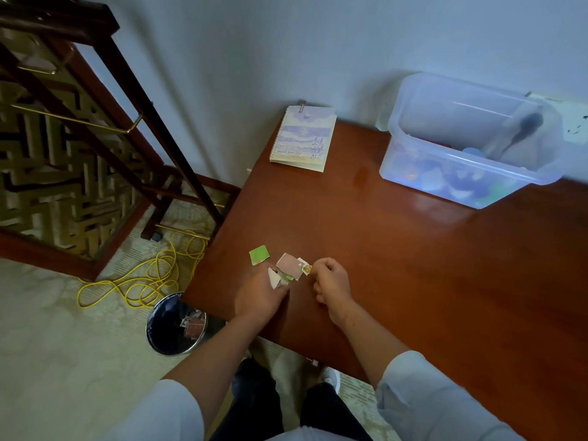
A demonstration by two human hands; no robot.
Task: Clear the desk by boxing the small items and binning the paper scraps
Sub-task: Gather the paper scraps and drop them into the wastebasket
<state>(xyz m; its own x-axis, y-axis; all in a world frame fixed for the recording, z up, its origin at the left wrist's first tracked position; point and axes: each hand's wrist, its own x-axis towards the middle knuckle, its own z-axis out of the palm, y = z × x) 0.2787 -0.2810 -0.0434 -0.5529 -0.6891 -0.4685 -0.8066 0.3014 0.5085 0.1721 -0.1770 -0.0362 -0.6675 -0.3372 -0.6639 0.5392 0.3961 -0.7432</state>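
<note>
Left hand (261,294) down by the desk's left edge, fingers curled round one white triangular paper scrap (274,277). Right hand (331,283) curled too, fingertips against one small white scrap with an orange spot (306,268); pinched or only touched, I cannot tell. Between my hands lies one pink-brown paper scrap (289,265), and just beyond my left fingers one green square scrap (259,254). That's four scraps on the glossy red-brown wooden desk (413,265). One clear plastic box (461,156) sits at the far edge, one round metal bin (162,326) on the floor by the near left corner.
</note>
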